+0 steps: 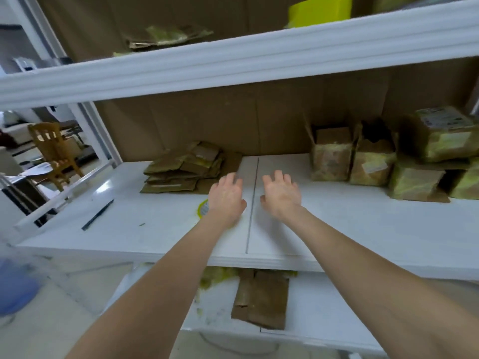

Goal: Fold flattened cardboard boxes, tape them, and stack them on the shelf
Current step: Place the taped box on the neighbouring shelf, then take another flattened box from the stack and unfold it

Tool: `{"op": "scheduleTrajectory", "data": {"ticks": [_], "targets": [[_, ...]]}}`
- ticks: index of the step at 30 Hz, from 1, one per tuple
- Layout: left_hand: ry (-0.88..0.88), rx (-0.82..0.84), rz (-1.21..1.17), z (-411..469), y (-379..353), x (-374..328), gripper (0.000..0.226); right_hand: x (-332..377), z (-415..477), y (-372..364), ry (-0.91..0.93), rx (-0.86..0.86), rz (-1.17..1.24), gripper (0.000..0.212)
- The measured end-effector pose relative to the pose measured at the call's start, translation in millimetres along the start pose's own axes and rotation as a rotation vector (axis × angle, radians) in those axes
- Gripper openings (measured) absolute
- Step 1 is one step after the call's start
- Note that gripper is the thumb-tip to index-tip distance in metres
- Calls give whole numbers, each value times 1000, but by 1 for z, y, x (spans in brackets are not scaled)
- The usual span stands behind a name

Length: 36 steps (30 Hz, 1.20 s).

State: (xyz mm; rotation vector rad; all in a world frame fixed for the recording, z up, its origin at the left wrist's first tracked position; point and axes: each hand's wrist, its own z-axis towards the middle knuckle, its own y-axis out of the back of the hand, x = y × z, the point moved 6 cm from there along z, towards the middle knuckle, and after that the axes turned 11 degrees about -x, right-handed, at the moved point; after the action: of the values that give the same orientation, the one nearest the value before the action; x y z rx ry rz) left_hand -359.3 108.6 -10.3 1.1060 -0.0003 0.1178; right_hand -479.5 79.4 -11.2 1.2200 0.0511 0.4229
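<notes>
A pile of flattened cardboard boxes lies on the white middle shelf, left of centre. My left hand hovers open just right of that pile, fingers near its edge, holding nothing. My right hand is open beside it over bare shelf, also holding nothing. A roll of tape with a yellow-green rim peeks out under my left wrist. Several folded, taped boxes stand and are stacked at the shelf's right end.
A dark pen-like tool lies on the shelf's left part. Flat cardboard rests on the lower shelf. The upper shelf holds crumpled cardboard and a yellow-green object. A wooden chair stands beyond the left frame.
</notes>
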Motion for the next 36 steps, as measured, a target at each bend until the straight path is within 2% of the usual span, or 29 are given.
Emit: {"op": "scheduleTrajectory", "data": {"ticks": [4, 9, 19, 23, 25, 28, 32, 36], "targets": [[38, 10, -16, -9, -1, 68, 62, 67, 7, -18, 20, -12, 34, 49], [73, 32, -4, -12, -8, 134, 60, 124, 22, -34, 53, -7, 26, 56], [143, 3, 13, 27, -40, 217, 51, 193, 95, -84, 129, -5, 24, 48], [231, 56, -4, 62, -55, 248, 52, 205, 138, -104, 103, 38, 73, 48], [289, 77, -37, 75, -65, 262, 54, 203, 155, -113, 38, 63, 150, 51], [341, 67, -116, 86, -79, 281, 53, 189, 173, -132, -203, 155, 405, 52], [454, -20, -310, 100, -90, 319, 53, 167, 189, -146, -469, 60, 588, 41], [618, -18, -482, 114, -108, 363, 60, 166, 201, -152, -607, 1, 660, 51]]}}
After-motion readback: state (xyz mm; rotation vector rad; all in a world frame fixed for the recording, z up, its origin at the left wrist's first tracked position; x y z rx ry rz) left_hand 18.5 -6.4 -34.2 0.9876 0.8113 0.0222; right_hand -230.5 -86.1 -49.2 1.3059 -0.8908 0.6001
